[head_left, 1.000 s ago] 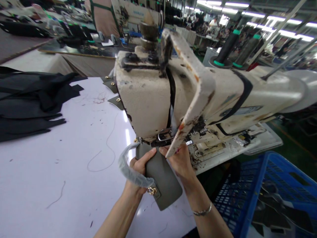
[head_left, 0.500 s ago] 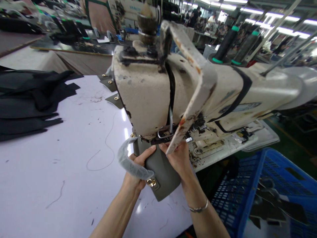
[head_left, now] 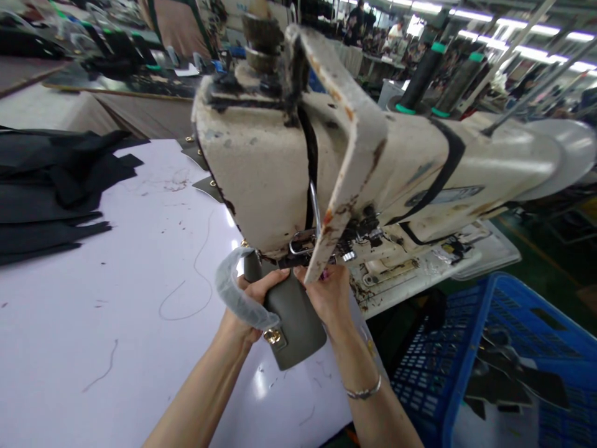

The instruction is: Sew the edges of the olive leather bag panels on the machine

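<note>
A grey-green leather piece (head_left: 296, 317) lies under the head of a cream sewing machine (head_left: 252, 168). It carries a wrapped handle (head_left: 228, 289) and a gold ring fitting (head_left: 272, 336). My left hand (head_left: 249, 308) grips the piece at its left edge, under the handle loop, with the thumb on top near the presser area. At the right edge, my right hand (head_left: 329, 295) pinches the piece close to the needle area; its fingertips are partly behind the rusty machine lever (head_left: 342, 186). The needle itself is hidden.
Black cut pieces (head_left: 51, 186) are stacked at the left on the white table (head_left: 140, 361). More grey-green pieces (head_left: 208, 185) lie behind the machine head. A blue basket (head_left: 448, 373) holding pieces stands at the lower right. Thread cones (head_left: 422, 78) stand behind.
The view has shifted slightly, so most things appear a little further left and up. The leather piece looks turned a little and more curved at its near end. Both hands keep their hold.
</note>
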Available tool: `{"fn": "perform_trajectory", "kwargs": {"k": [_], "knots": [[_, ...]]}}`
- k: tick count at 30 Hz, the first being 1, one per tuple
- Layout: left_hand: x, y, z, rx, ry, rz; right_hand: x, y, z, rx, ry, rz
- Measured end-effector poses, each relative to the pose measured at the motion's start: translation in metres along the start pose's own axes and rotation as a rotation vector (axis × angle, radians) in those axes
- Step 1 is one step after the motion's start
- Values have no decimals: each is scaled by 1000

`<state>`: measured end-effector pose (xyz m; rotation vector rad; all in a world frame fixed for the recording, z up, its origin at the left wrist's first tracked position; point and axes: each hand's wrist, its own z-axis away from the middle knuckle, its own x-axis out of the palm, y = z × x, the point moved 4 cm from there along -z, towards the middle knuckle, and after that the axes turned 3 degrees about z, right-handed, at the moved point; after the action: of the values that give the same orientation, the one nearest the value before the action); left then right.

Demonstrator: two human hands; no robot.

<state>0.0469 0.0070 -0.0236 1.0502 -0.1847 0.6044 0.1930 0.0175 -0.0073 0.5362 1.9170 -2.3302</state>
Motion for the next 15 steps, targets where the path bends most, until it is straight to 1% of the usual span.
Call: {"fn": "perform_trajectory", "kwargs": {"k": [2, 7, 10, 15], "knots": [[-1, 3, -2, -16, -10, -33, 2, 1, 1, 8, 11, -23], [-1, 7, -4, -34, 15, -73, 4, 0, 3, 50, -3, -51], [-4, 7, -9, -42, -34, -97, 4, -1, 4, 40, 16, -45], [-10, 12, -19, -146, -136, -186, 12, 4, 3, 36, -18, -116]]}}
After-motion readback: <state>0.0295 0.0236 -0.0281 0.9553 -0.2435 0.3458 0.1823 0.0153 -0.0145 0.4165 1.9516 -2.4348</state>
